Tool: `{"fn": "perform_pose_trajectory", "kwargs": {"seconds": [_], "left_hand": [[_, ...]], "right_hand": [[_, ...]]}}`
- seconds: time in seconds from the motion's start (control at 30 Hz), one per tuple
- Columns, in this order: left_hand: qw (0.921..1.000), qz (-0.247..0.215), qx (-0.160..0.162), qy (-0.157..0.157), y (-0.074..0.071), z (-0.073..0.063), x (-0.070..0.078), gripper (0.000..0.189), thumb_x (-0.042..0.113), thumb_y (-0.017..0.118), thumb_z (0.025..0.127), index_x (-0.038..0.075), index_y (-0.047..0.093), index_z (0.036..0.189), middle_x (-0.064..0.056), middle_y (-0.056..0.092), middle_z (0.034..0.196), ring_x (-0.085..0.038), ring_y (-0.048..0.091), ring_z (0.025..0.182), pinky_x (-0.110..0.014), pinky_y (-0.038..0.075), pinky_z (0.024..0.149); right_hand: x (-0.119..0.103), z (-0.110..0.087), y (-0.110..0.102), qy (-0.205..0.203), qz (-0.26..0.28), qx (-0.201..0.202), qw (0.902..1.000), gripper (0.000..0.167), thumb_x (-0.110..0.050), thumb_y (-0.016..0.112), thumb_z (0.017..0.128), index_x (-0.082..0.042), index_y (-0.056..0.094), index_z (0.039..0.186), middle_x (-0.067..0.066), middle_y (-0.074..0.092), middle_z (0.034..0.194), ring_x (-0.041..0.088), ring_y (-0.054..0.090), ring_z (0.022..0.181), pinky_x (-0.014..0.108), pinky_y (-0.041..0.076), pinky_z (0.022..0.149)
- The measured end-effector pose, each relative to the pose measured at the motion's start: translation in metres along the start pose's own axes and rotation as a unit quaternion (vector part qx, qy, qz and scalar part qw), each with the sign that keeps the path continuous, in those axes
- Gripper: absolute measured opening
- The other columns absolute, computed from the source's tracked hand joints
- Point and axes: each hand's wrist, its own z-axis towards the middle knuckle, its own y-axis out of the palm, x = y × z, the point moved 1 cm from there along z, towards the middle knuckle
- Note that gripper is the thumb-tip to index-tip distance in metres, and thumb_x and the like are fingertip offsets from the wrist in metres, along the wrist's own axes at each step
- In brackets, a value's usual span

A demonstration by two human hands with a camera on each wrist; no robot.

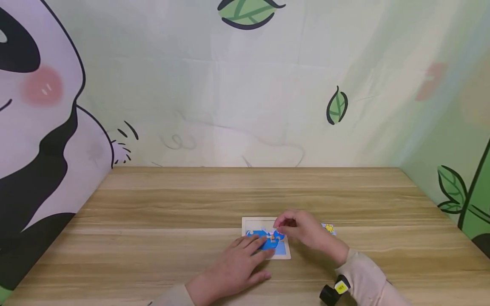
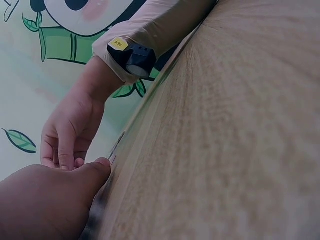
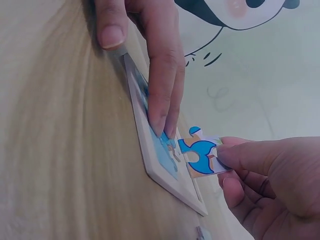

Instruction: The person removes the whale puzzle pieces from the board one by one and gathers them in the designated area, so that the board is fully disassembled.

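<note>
Right hand (image 1: 307, 231), nearer: fingers pinch a puzzle piece (image 3: 202, 157) by its edge | piece: at the puzzle tray's (image 1: 260, 223) right side, touching unclear | left hand (image 1: 239, 264): fingers outstretched, left of piece

Puzzle pc (image 3: 202, 157) w/ blue print, tilted, over pale-rimmed tray (image 1: 258, 223)

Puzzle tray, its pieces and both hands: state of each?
Puzzle tray: flat on the table, partly filled
Left hand: fingers extended, resting on the puzzle
Right hand: pinching a piece
Blue-tail puzzle piece: pinched, tilted up, not seated
Blue puzzle section: in the tray, partly covered by the left hand
Sun puzzle piece: loose, right of the tray
</note>
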Motion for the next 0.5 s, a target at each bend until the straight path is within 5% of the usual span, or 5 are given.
{"fn": "perform_pose_trajectory", "kwargs": {"seconds": [0.5], "left_hand": [[0.9999,0.012,0.009,0.003,0.000,0.000,0.000,0.051,0.054,0.038,0.099,0.027,0.050,0.140,-0.004,0.047,0.148,-0.023,0.042,0.138,-0.042,0.038,0.112]], "right_hand": [[0.000,-0.004,-0.021,-0.007,0.021,-0.014,0.9996,0.008,-0.004,0.063,0.091,-0.004,0.069,0.095,0.006,0.067,0.088,0.006,0.056,0.078,0.019,0.052,0.071]]}}
